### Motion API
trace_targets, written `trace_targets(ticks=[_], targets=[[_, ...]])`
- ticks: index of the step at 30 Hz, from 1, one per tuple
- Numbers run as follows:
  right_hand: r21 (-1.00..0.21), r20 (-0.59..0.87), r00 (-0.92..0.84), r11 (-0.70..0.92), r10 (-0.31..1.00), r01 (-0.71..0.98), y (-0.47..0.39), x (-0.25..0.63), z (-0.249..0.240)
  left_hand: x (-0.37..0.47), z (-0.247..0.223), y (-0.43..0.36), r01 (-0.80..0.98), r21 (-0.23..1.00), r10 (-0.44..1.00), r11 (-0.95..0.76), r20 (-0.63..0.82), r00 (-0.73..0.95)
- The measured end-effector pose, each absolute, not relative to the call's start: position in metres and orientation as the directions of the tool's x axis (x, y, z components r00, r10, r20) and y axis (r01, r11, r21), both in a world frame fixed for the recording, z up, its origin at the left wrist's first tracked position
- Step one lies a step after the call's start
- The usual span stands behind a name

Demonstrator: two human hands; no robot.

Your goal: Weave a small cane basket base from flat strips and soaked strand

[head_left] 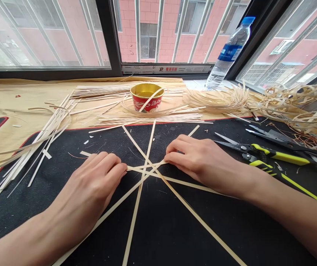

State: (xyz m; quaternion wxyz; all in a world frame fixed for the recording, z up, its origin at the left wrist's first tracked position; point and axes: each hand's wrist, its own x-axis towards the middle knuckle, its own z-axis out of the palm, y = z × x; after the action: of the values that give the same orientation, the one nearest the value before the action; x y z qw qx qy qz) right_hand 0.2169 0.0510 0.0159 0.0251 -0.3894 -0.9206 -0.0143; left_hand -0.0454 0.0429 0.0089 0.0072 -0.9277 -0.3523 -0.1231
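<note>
Several pale flat strips point(134, 218) cross one another in a star shape on the black mat point(175, 236). My left hand point(100, 181) is closed left of the crossing, its thumb and fingers pinching strip ends there. On the right, my right hand point(194, 157) pinches a strip just beside the crossing, fingers closed. One strip runs out beneath the right wrist, and another passes under my left hand toward the lower left. The fingertips of both hands partly cover the strips they grip.
Bundles of strips point(41, 140) lie at the left and behind the mat. A red bowl point(147, 98) stands at the back. Scissors point(236, 146) with yellow-green-handled cutters point(283, 153) rest at the right. A tilted water bottle point(227, 53) leans by the window near coiled strips point(219, 98).
</note>
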Motion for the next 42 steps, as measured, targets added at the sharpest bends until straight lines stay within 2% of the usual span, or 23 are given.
trace_targets(ticks=[12, 26, 37, 39, 42], targets=[[0.020, 0.102, -0.704, 0.706, 0.703, 0.708, 0.054, 0.218, 0.012, -0.044, 0.009, 0.044, 0.637, 0.036, 0.623, -0.770, 0.262, 0.737], [-0.002, 0.085, -0.710, 0.712, 0.699, 0.702, 0.054, 0.219, 0.012, -0.046, 0.006, 0.046, 0.621, 0.069, 0.613, -0.781, 0.280, 0.739], [-0.005, 0.154, -0.720, 0.729, 0.677, 0.684, 0.044, 0.223, 0.026, -0.047, 0.003, 0.046, 0.639, 0.069, 0.626, -0.766, 0.303, 0.719], [-0.048, 0.110, -0.718, 0.725, 0.687, 0.687, 0.038, 0.224, 0.033, -0.047, 0.003, 0.046, 0.634, 0.075, 0.626, -0.769, 0.288, 0.725], [-0.122, -0.060, -0.693, 0.684, 0.718, 0.719, 0.032, 0.225, 0.039, -0.047, 0.003, 0.046, 0.635, 0.095, 0.634, -0.766, 0.273, 0.724]])
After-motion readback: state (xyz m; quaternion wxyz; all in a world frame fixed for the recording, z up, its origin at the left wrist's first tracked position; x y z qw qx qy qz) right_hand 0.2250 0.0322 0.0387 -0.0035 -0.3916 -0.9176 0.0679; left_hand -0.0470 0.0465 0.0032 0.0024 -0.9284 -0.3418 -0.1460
